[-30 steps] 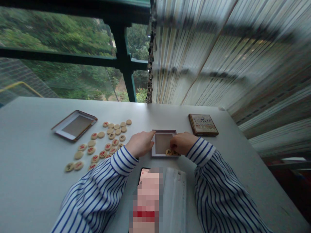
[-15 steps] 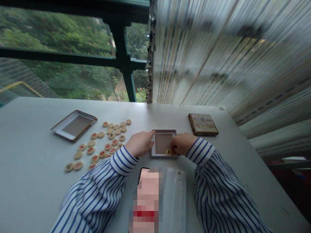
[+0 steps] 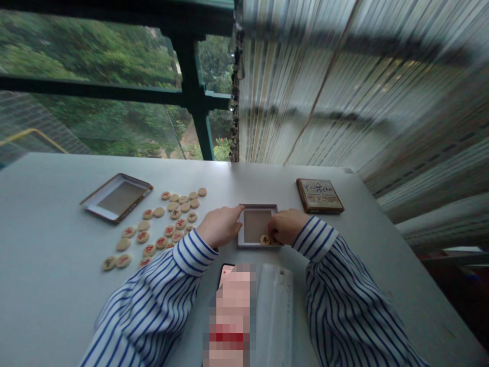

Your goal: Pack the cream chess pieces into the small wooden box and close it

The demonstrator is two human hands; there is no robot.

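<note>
My right hand (image 3: 291,226), its grip hidden, should nudge pieces (image 3: 265,239) gently inside the box (image 3: 256,246) my left hand (image 3: 219,226) clamps.

A long, loose left sleeve (image 3: 153,306) of white cloth with narrow dark-blue stripes covers the person's left arm, and a matching white, blue-striped right sleeve (image 3: 347,306) covers the other. Along both forearms the stripes run mostly lengthwise, bending where the fabric creases and bunches into soft folds. At the wrists, a flat striped left cuff (image 3: 195,252) and a similar striped right cuff (image 3: 316,238) form smoother bands, their stripes turned crosswise around the wrist. Beyond the cuffs, the left grip (image 3: 221,227) and right grip (image 3: 290,226) are bare hands.
</note>
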